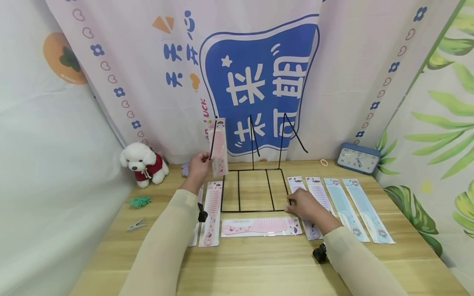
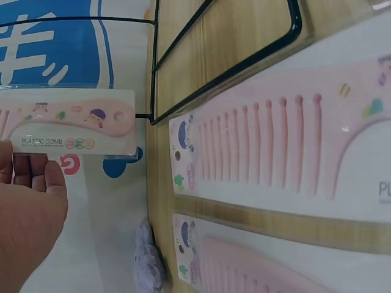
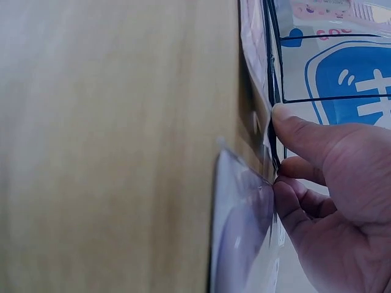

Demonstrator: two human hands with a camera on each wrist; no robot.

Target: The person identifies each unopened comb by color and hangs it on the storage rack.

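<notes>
A black wire display rack (image 1: 255,211) stands on the wooden table, with its three hook arms at the back. On its left arm hangs a packaged pink comb (image 1: 220,154), upright against the curtain. My left hand (image 1: 200,168) pinches the left edge of that pack beside the arm's tip; in the left wrist view the fingers of the hand (image 2: 30,213) curl at the edge of the pack (image 2: 79,122). At the rack's front right corner my right hand (image 1: 307,205) grips the base wire between thumb and fingers, also shown in the right wrist view by the hand (image 3: 354,177).
Pink comb packs (image 1: 211,218) lie left of the rack and one pack (image 1: 261,227) lies in front. Purple packs (image 1: 319,193) and blue packs (image 1: 344,209) lie right. Around them are a toy dog (image 1: 144,164), green pompom (image 1: 140,202), clip (image 1: 136,225) and clock (image 1: 358,158).
</notes>
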